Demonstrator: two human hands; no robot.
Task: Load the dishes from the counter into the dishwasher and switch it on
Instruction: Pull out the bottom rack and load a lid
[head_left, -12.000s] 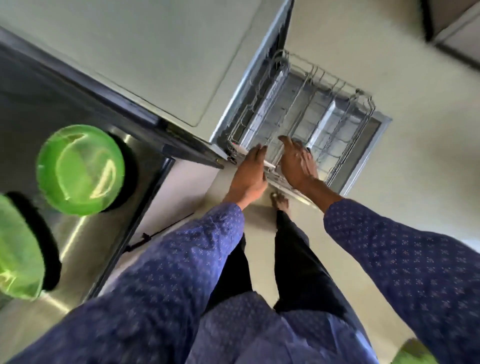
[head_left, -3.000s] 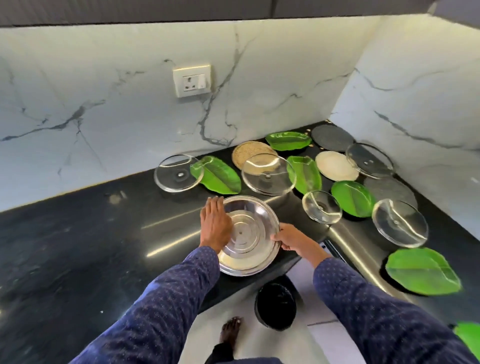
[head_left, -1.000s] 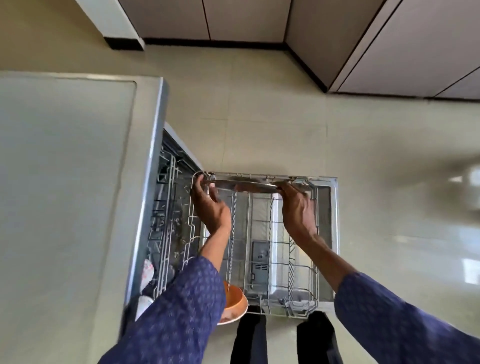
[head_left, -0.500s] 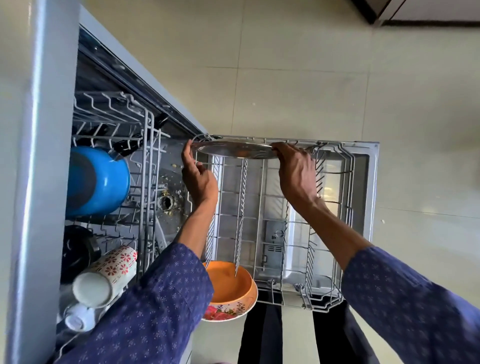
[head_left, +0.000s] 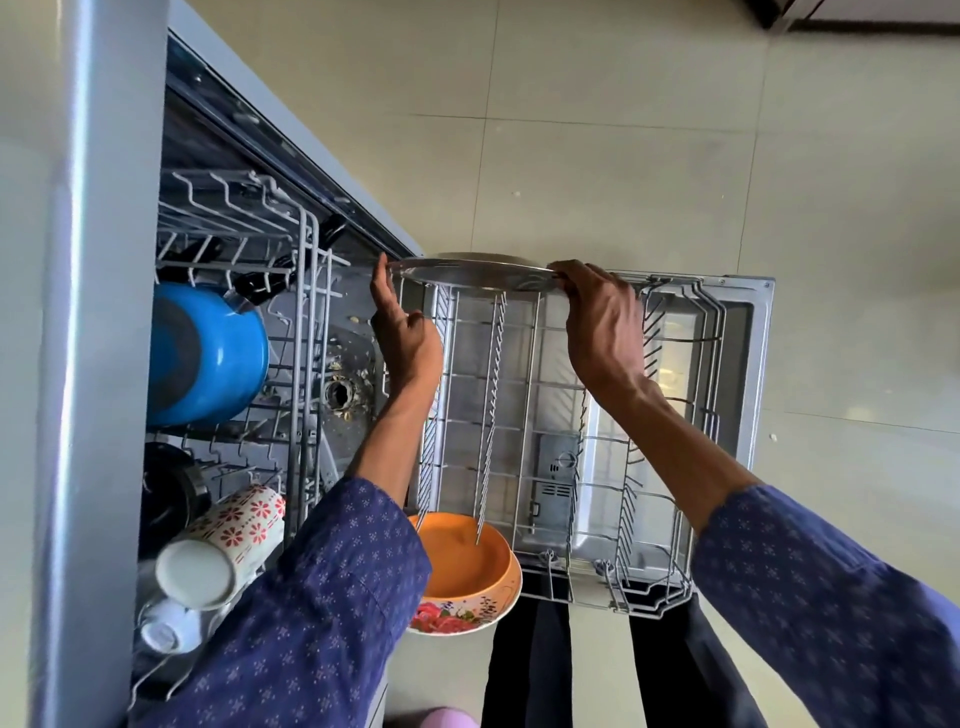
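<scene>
Round steel plate barely moved, still at far end of pulled-out wire lower rack; left hand and right hand pinching its rim.

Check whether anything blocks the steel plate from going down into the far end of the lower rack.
Nothing visible does. The steel plate is held on edge by the left hand and right hand over the lower rack; the orange bowl sits at the near end.
</scene>
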